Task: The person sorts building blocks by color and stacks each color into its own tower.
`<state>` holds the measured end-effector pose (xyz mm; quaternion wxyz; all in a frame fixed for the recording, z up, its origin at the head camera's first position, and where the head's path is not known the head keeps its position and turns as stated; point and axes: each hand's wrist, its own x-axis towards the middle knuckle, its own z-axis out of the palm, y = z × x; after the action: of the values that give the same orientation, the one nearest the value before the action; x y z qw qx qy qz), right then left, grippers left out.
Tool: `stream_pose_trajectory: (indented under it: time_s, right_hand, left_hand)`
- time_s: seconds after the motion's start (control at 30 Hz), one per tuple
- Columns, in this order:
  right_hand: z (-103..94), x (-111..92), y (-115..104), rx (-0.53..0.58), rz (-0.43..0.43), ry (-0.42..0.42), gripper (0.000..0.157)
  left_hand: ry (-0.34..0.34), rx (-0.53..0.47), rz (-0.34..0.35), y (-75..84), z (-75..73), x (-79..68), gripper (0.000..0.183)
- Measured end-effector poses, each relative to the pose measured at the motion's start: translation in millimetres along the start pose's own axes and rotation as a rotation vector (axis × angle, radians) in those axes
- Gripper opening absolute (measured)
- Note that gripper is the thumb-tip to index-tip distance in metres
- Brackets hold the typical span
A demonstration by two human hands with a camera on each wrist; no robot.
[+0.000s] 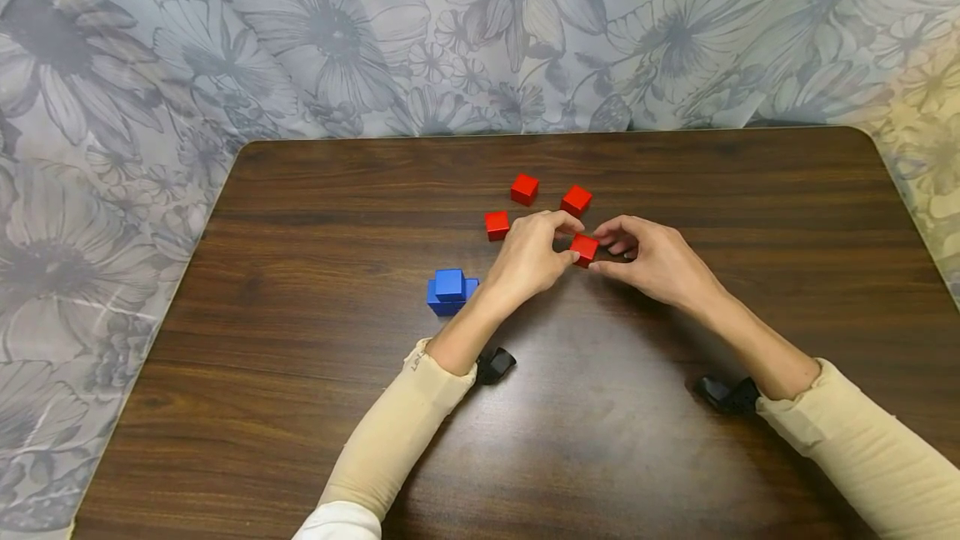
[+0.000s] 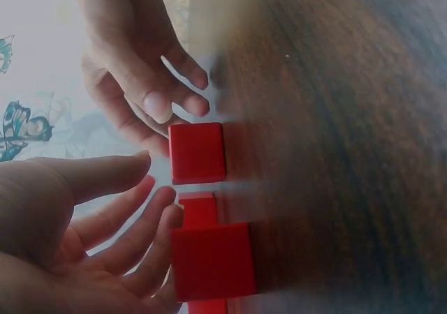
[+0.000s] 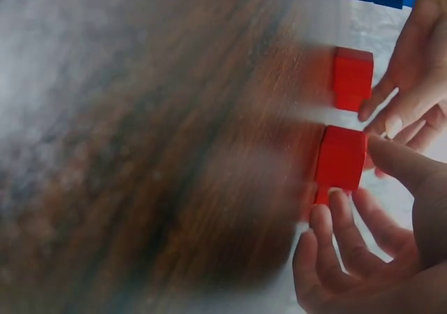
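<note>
A red cube (image 1: 584, 249) sits on the wooden table between the two hands. The left hand (image 1: 531, 255) is at its left side, with the thumb tip at the cube's near left edge and the index finger reaching behind it. On the other side is the right hand (image 1: 660, 261), its thumb and fingers spread apart beside the cube. In the left wrist view, the cube (image 2: 198, 153) lies just beyond the left fingertips. From the right wrist view, the right thumb and fingers lie around the cube (image 3: 341, 157) without a clear grip.
Three more red cubes stand farther back: one at left (image 1: 497, 226), one at the rear (image 1: 524, 189) and one at right (image 1: 576, 200). Blue blocks (image 1: 449, 285), one resting on top, are left of the left forearm. Floral cloth (image 1: 337, 40) hangs behind the table (image 1: 315, 407).
</note>
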<state>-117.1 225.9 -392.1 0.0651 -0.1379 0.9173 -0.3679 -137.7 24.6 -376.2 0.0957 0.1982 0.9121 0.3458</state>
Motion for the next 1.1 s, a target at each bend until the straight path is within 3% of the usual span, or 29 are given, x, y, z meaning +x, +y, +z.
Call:
stream_pose_trajectory:
  time_s: [0.57, 0.77, 1.1]
  right_hand:
    - [3.1, 6.1, -2.0, -0.051, 0.025, -0.008, 0.031]
    - [1.8, 5.0, -2.6, -0.052, 0.025, 0.000, 0.030]
    - [-3.8, -0.6, -5.1, -0.018, 0.042, 0.028, 0.024]
  left_hand:
    - [-0.043, -0.035, -0.038, -8.2, 5.0, 4.7, 0.031]
    - [-0.034, -0.040, -0.044, -8.0, 5.4, 4.3, 0.030]
    - [0.016, -0.076, 0.008, -6.9, 4.5, 2.8, 0.027]
